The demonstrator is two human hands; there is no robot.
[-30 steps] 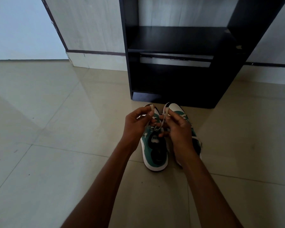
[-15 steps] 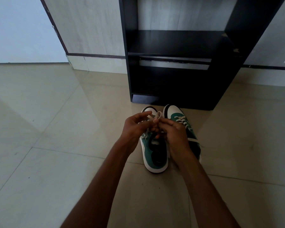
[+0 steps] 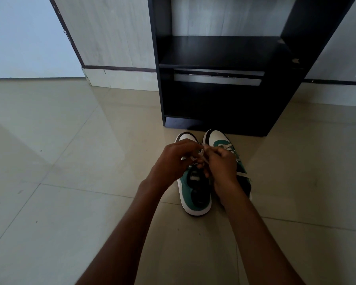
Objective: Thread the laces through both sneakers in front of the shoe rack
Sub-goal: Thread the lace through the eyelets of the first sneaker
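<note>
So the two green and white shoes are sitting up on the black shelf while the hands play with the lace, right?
Not quite. The head view shows the two sneakers, the left one and the right one, on the tiled floor in front of the black shoe rack, not up on its shelf. The rest is right: the left hand and right hand are working the white lace.
</note>
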